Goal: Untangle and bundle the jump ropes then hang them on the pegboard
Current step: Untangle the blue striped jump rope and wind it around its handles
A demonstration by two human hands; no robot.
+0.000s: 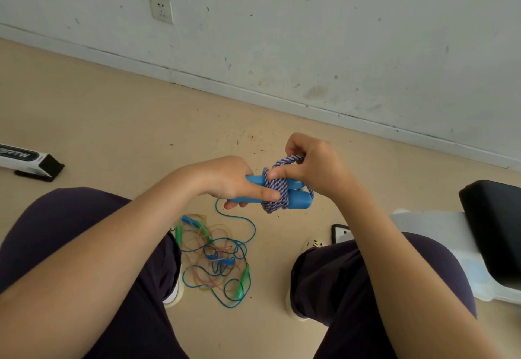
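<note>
Purple-white braided jump rope (275, 189) wound round two blue handles (298, 199), held mid-air above the floor between both hands. Left hand (234, 179) grips the handles, index finger pressed on the wraps. Right hand (313, 165) pinches a loose loop (287, 160) above the bundle. Tangled pile of thin ropes (217, 260) with blue and green handles on beige floor (112, 121) between the knees

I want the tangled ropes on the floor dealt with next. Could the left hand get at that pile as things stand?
Probably not yet. The left hand holds the blue handles of the braided rope that the right hand is wrapping. Nothing lies over the tangled pile between the feet, so once freed it could likely reach down.
</note>
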